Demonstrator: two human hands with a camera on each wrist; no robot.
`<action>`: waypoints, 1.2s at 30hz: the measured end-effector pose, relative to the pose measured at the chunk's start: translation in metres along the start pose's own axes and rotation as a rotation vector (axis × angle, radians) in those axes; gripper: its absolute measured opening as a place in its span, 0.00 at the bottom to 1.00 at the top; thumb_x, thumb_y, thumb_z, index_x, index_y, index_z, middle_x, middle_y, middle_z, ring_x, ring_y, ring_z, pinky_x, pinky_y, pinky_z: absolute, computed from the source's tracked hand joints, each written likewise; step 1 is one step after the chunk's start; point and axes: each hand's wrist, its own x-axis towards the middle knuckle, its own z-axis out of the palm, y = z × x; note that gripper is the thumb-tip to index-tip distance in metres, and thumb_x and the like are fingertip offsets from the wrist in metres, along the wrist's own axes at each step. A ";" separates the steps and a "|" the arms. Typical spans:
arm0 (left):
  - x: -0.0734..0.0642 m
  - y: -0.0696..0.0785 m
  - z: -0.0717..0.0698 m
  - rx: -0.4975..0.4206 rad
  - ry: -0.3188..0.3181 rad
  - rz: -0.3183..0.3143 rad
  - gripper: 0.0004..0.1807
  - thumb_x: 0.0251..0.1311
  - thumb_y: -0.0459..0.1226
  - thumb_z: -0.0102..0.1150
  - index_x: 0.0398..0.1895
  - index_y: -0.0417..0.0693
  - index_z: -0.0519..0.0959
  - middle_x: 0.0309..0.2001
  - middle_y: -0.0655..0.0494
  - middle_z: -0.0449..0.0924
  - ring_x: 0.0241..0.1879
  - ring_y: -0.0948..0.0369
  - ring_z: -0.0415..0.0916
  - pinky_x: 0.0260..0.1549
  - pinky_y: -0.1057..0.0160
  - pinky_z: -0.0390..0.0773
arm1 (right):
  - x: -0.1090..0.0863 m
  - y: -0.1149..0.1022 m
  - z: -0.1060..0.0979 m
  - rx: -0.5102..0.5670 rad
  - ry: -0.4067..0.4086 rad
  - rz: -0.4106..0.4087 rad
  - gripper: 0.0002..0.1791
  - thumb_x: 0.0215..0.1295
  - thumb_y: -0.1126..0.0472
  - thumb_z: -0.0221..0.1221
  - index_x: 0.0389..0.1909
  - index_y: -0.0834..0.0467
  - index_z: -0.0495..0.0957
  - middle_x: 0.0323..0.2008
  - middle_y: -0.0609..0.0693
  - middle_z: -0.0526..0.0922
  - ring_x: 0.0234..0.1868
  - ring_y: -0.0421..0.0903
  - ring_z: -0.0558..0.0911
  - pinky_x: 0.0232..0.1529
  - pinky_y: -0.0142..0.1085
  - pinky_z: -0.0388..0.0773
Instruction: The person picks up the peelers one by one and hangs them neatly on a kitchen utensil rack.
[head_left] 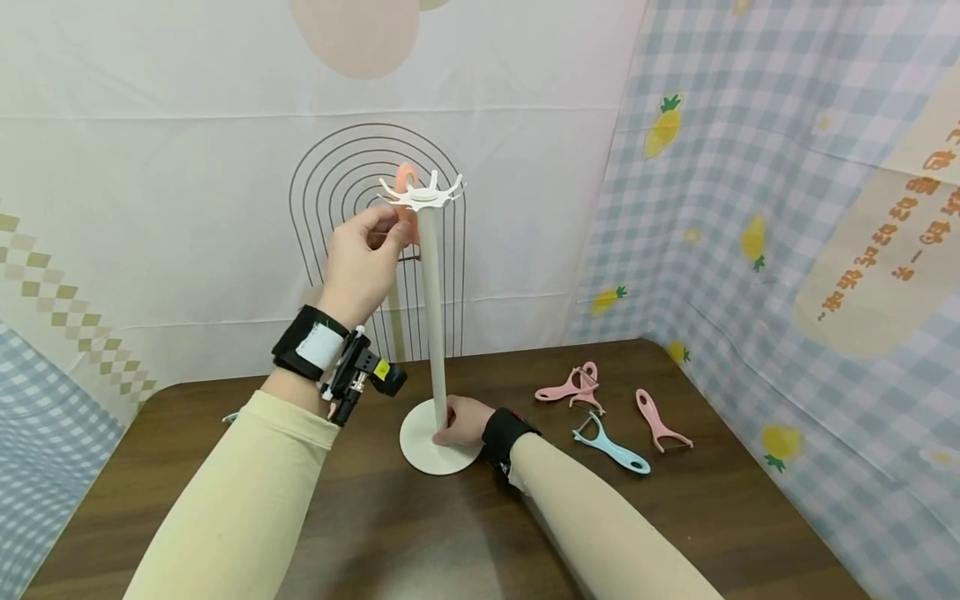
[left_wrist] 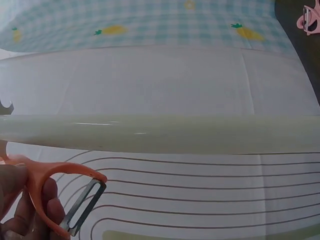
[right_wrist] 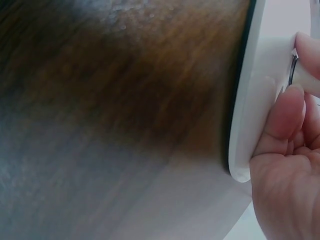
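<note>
A white stand with a tall pole (head_left: 432,308) rises from a round base (head_left: 418,442) and carries a ring of curved hooks (head_left: 423,197) on top. Up at those hooks, my left hand (head_left: 360,267) pinches an orange peeler (left_wrist: 72,169) between thumb and fingers. The peeler's looped handle end points up beside the hooks, and its metal blade (left_wrist: 85,207) faces down along the pole. Low down, my right hand (head_left: 467,421) holds the foot of the pole, thumb and fingers around it just above the base (right_wrist: 245,135).
Right of the stand lie pink peelers (head_left: 557,392), a light blue peeler (head_left: 618,453) and another pink peeler (head_left: 652,412) on the brown table (head_left: 360,533). A small light blue thing (head_left: 230,417) shows behind my left forearm. Cloth (head_left: 525,208) hangs behind the table.
</note>
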 end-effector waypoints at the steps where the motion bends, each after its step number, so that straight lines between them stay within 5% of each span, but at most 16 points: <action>1: -0.001 0.000 0.000 0.005 -0.011 -0.004 0.15 0.70 0.40 0.52 0.54 0.42 0.78 0.43 0.51 0.81 0.40 0.60 0.77 0.37 0.64 0.75 | -0.001 -0.001 0.000 0.001 0.000 0.004 0.17 0.56 0.58 0.69 0.38 0.58 0.72 0.29 0.47 0.75 0.32 0.43 0.73 0.38 0.35 0.69; 10: -0.011 -0.005 -0.003 0.019 -0.034 -0.002 0.15 0.70 0.39 0.52 0.53 0.41 0.78 0.41 0.47 0.82 0.39 0.55 0.77 0.35 0.64 0.72 | -0.004 -0.004 -0.001 0.008 0.004 0.012 0.17 0.56 0.59 0.69 0.40 0.59 0.72 0.30 0.48 0.75 0.32 0.43 0.73 0.38 0.35 0.69; 19: -0.027 -0.031 -0.015 0.080 0.036 0.005 0.15 0.69 0.42 0.54 0.50 0.42 0.81 0.44 0.52 0.82 0.40 0.62 0.77 0.40 0.67 0.74 | 0.001 0.001 0.003 0.022 0.004 0.017 0.17 0.57 0.58 0.70 0.38 0.58 0.71 0.29 0.49 0.75 0.32 0.43 0.73 0.37 0.36 0.69; 25: -0.047 -0.069 -0.030 0.207 -0.015 -0.060 0.14 0.70 0.39 0.52 0.50 0.39 0.80 0.43 0.47 0.81 0.40 0.57 0.76 0.39 0.61 0.74 | 0.003 0.004 0.003 0.014 0.010 0.014 0.18 0.56 0.58 0.70 0.38 0.59 0.71 0.29 0.49 0.75 0.32 0.44 0.73 0.36 0.36 0.69; 30: -0.073 -0.118 -0.038 0.396 -0.142 -0.109 0.14 0.69 0.37 0.52 0.48 0.36 0.80 0.41 0.43 0.80 0.40 0.50 0.77 0.40 0.50 0.74 | 0.006 0.008 0.004 0.013 0.010 0.009 0.18 0.56 0.58 0.70 0.39 0.59 0.71 0.29 0.49 0.75 0.32 0.44 0.73 0.36 0.36 0.69; 36: -0.105 -0.166 -0.051 0.543 -0.309 -0.251 0.15 0.68 0.38 0.51 0.49 0.35 0.79 0.43 0.40 0.80 0.40 0.47 0.78 0.40 0.47 0.75 | 0.003 0.003 0.003 -0.011 0.007 0.007 0.17 0.56 0.57 0.69 0.37 0.58 0.71 0.29 0.49 0.75 0.31 0.43 0.73 0.36 0.35 0.69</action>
